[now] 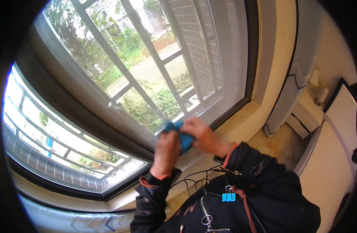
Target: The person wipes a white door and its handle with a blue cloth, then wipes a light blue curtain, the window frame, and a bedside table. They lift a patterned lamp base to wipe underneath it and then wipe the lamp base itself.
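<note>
Both of my hands grip a blue cloth (185,141) in front of the lower part of a window screen (114,100). My left hand (166,151) is closed on the cloth's left side. On the other side, my right hand (200,135) pinches the cloth with bent fingers. The hands and cloth are somewhat blurred. Whether the cloth touches the mesh or the dark window frame (227,115) I cannot tell. Metal bars (149,102) stand behind the mesh, with plants and a path outside.
A glass pane (79,139) is at the left. The window sill (239,118) runs below the frame. Black cables (193,177) lie by my jacket, which carries a blue binder clip (228,197). Curtains (291,84) hang at the right, near a nightstand (305,116) and a bed headboard (326,154).
</note>
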Demonstrator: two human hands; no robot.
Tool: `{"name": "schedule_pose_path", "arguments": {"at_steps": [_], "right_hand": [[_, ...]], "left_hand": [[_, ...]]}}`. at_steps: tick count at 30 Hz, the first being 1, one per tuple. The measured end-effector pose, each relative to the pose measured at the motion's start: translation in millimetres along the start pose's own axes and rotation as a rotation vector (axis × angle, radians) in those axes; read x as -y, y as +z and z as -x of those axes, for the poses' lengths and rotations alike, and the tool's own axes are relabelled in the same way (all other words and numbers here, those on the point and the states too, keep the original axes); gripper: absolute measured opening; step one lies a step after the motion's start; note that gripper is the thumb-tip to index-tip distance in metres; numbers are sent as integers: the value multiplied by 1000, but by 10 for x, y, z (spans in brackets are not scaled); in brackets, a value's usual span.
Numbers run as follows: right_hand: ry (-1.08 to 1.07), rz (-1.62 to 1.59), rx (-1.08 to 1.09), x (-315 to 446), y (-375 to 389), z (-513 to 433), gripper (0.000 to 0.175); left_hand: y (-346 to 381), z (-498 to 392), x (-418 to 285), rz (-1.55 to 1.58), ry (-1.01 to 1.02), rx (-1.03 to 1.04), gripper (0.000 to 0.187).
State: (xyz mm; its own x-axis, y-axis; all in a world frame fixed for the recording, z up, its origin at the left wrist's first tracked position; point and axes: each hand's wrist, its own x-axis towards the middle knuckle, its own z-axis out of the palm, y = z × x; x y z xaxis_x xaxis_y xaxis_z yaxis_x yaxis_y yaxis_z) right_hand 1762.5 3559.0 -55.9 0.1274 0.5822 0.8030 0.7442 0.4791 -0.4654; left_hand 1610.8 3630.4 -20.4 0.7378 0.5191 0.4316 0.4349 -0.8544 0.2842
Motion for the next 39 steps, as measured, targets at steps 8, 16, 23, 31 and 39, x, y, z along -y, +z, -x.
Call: {"name": "schedule_pose_path", "arguments": {"at_steps": [8,16,23,31,39], "right_hand": [[-531,-27,-434,243,-776,-1821,32],[-2,-1,216,-757,-299,277,26],[-29,-253,-131,-413,-866,-409,34],[-285,21,-371,-311,-962,-1280,48],[255,56,176,-1079,-699,487,31]], "left_hand": [[-1045,-1127,-636,-73,229,-827,24],[772,-154,-272,-13,42,-137,26],[162,-700,-747,128,71,-566,11],[-63,-1322,-822,226,214,-698,26],[1124,-609,-360,324,44,378,34]]}}
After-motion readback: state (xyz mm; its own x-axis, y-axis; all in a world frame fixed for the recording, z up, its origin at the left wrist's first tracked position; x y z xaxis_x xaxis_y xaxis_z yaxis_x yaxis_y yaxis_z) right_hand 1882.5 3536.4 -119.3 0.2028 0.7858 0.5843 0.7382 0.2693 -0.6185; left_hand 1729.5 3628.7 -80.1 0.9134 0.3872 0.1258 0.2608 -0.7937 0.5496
